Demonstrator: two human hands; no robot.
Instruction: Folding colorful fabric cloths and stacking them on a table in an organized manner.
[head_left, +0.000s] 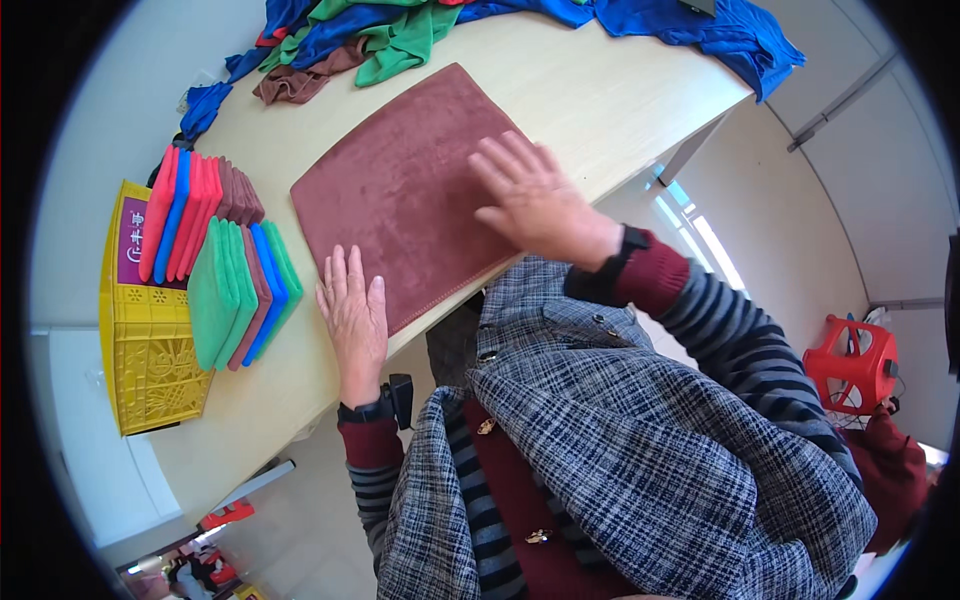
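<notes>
A brown cloth (pixel 400 190) with a stitched edge is spread flat on the pale table in front of me. My left hand (pixel 353 310) rests at its near left edge, fingers stretched out and pointing away from me. Over the cloth's right side is my right hand (pixel 525 195), its fingers extended and slightly blurred. Neither hand grips anything. To the left, folded cloths stand on edge in two rows: a farther row of red cloths (pixel 205 215) with blue and brown ones, and a nearer row of green cloths (pixel 222 290) with brown and blue ones.
A yellow plastic basket (pixel 155 340) is beside the folded cloths at the table's left. Loose blue, green and brown cloths (pixel 400 45) are heaped along the far side, with a blue cloth (pixel 690 40) hanging over the far right corner. A red stool (pixel 850 365) is on the floor at right.
</notes>
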